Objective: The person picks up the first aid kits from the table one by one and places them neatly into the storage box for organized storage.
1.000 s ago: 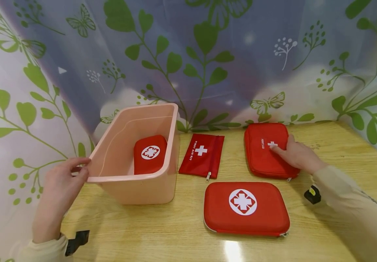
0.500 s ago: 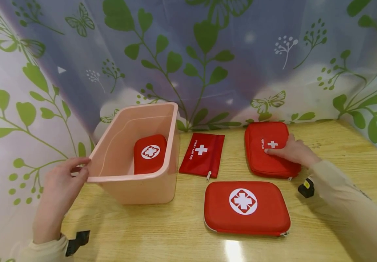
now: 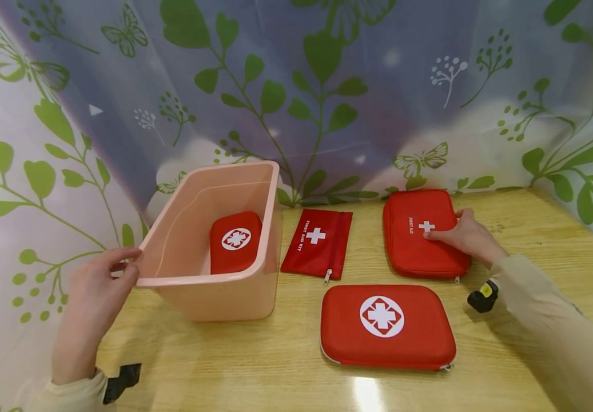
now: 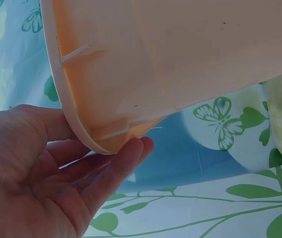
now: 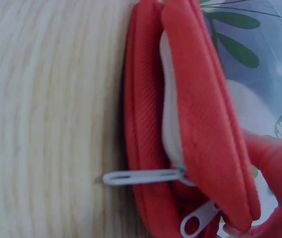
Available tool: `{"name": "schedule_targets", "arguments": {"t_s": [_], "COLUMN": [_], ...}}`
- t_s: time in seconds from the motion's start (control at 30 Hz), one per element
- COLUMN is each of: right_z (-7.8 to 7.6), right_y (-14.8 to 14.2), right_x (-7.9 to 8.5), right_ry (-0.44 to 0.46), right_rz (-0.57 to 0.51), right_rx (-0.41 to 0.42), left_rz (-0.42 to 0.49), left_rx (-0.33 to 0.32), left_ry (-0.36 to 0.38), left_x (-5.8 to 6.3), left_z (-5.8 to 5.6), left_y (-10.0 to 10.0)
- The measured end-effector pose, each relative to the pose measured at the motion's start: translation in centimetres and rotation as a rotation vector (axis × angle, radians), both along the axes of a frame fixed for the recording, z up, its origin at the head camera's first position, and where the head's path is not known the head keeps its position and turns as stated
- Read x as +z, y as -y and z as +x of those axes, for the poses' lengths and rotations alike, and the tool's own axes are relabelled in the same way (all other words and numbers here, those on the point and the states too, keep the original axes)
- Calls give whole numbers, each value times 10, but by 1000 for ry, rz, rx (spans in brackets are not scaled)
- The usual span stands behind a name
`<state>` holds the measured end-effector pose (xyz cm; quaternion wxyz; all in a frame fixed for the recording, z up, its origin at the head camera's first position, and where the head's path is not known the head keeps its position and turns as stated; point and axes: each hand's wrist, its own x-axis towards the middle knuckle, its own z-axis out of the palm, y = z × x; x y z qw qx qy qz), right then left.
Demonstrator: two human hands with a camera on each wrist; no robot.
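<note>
At the left, my left hand (image 3: 92, 303) grips the near left corner of a pink plastic bin (image 3: 224, 300). In the left wrist view the thumb and fingers pinch the bin's rim (image 4: 76, 121). A red first aid case (image 3: 221, 252) with a white round emblem lies inside the bin. My right hand (image 3: 468, 237) holds a red fabric first aid pouch (image 3: 404, 252) by its right side, thumb on top near the white cross. The right wrist view shows that pouch's side (image 5: 200, 104) partly unzipped, with something white in the gap and two zip pulls (image 5: 143, 177).
A flat red first aid kit pouch (image 3: 309, 252) with a zip lies right of the bin. Nearer me is a larger red hard case (image 3: 389, 343) with a round emblem. All stand on a wooden table (image 3: 234, 366); a leaf-printed curtain (image 3: 368, 114) hangs behind.
My right forearm has come a little to the left, and the thumb has shifted slightly on the first aid pouch. My left hand keeps its place on the bin.
</note>
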<state>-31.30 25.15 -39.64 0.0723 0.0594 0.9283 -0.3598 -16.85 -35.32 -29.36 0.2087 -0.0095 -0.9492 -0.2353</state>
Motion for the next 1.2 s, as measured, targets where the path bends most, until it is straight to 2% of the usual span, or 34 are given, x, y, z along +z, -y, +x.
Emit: {"name": "schedule_targets", "arguments": {"t_s": [0.27,0.37,0.77,1.2], "right_z": [1,3,10,12], "right_y": [-7,-10,-14,-19], "right_x": [-3,-3,-4,-4], "right_ry": [-83,-94,-174,-150], "right_rz": [-161,-190,-184,-263], "right_rx": [14,6,-56,-50], "left_rz": [3,-1,-3,-16], "left_rx": [-1,8,16,20], "left_ry": [-17,-16,-16,-15], "left_x": [-2,-1,-3,-3], "left_z": [0,0,-2,-2], "left_y": [1,0,0,-1]}}
